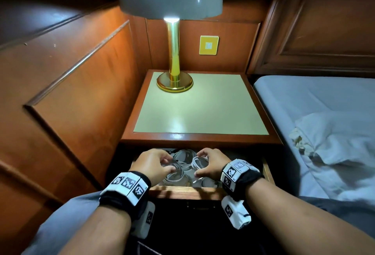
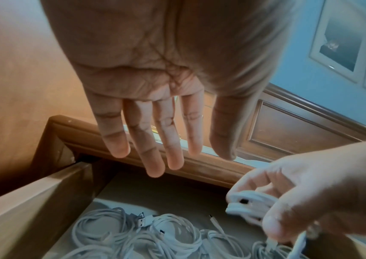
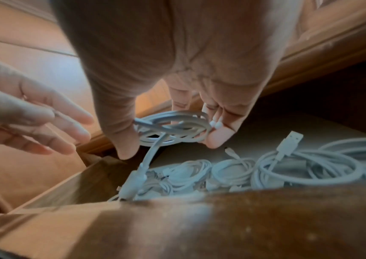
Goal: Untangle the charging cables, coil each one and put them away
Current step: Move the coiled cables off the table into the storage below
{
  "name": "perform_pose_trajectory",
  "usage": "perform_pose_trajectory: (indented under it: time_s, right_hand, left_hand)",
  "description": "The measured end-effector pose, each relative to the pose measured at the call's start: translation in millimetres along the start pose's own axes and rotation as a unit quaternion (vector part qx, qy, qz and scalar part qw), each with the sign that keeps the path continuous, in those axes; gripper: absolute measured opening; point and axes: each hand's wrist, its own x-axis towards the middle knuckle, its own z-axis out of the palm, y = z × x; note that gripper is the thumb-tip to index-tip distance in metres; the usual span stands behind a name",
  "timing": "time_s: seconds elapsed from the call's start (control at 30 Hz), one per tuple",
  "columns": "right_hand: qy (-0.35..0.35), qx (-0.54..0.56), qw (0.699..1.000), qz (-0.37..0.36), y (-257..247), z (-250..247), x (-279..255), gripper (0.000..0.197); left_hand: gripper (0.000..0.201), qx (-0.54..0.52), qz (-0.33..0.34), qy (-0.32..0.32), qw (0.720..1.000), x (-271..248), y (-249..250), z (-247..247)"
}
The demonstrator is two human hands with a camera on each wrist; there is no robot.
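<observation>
Both hands hover over the open drawer (image 1: pixel 182 191) of a nightstand. My right hand (image 1: pixel 198 163) pinches a coiled white cable (image 1: pixel 200 160) between thumb and fingers just above the drawer; in the right wrist view the coil (image 3: pixel 177 126) sits in that hand (image 3: pixel 169 145) with one end trailing down. My left hand (image 1: pixel 169 164) is beside it, empty, with straight spread fingers (image 2: pixel 155 157). Several more coiled white cables (image 1: pixel 174 176) lie on the drawer floor (image 2: pixel 133 236), some with USB plugs (image 3: pixel 288 140) sticking out.
A lit brass lamp (image 1: pixel 174 52) stands at the back of the nightstand top (image 1: pixel 200 108). A bed (image 1: pixel 314 123) with crumpled white linen lies to the right. Wood panelling (image 1: pixel 71 92) closes in the left side.
</observation>
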Motion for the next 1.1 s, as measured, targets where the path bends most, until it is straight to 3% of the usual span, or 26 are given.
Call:
perform_pose_trajectory:
  time_s: [0.27,0.43,0.63,0.8,1.0,1.1]
  right_hand:
    - [-0.094,-0.067,0.992,0.053,-12.7,30.7,29.6,0.092]
    - [-0.127,-0.087,0.986,0.06,-26.6,33.2,45.5,0.077]
    - [-0.093,-0.087,0.989,0.068,-34.2,22.8,53.4,0.067]
    - [-0.125,-0.114,0.982,0.082,-29.5,17.3,54.7,0.041]
    - [-0.182,-0.134,0.971,0.072,-25.7,12.9,51.0,0.071]
    - [-0.141,-0.145,0.976,0.083,-15.7,5.0,40.4,0.068]
  left_hand:
    - [0.03,0.013,0.005,-0.015,1.0,18.7,-0.1,-6.0]
    - [0.033,0.019,0.016,-0.009,1.0,33.8,3.6,-7.5]
    - [0.041,0.035,0.025,-0.018,0.999,37.8,5.7,-8.2]
    - [0.04,0.04,0.027,-0.016,0.999,38.4,5.7,-11.2]
    - [0.041,0.051,0.02,-0.031,0.998,42.0,0.7,-11.1]
    - [0.042,0.067,0.014,-0.051,0.996,40.5,1.8,-8.0]
